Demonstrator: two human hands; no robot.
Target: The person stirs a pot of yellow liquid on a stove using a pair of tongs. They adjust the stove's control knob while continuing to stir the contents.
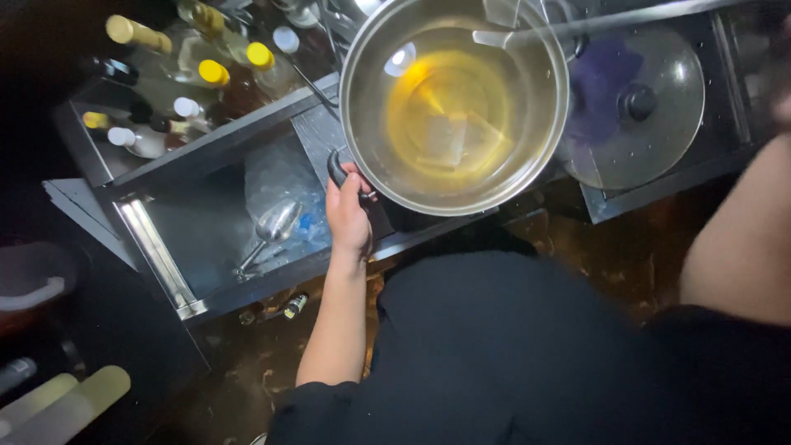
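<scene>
Left hand (pixel 348 216) is on the pot (pixel 454 105), fingers curled tight around the black side handle (pixel 338 171) at the pot's near-left rim. The pot sits on the dark counter (pixel 247 136), right in front of the person, and it is already filled: a shallow pool of yellowish liquid (pixel 449 115) covers the bottom, with a pale square shape showing through it. What that shape is, I cannot tell.

The lid (pixel 638 107) is off, lying flat just right of the pot with its black knob up. So the pot is open and gripped, not yet lifted clear as far as this view shows.

Right arm (pixel 741 239) comes in from the right edge, but the hand itself is a blur at the frame's edge; whether its fingers are spread or closed, I cannot tell.

Counting now: one pot, one glass lid, one metal ladle (pixel 276 227) resting in the open drawer (pixel 156 247) left of the hand. Bottles (pixel 212 72) crowd the upper left, about nine caps visible — four yellow, three white, some dark.
</scene>
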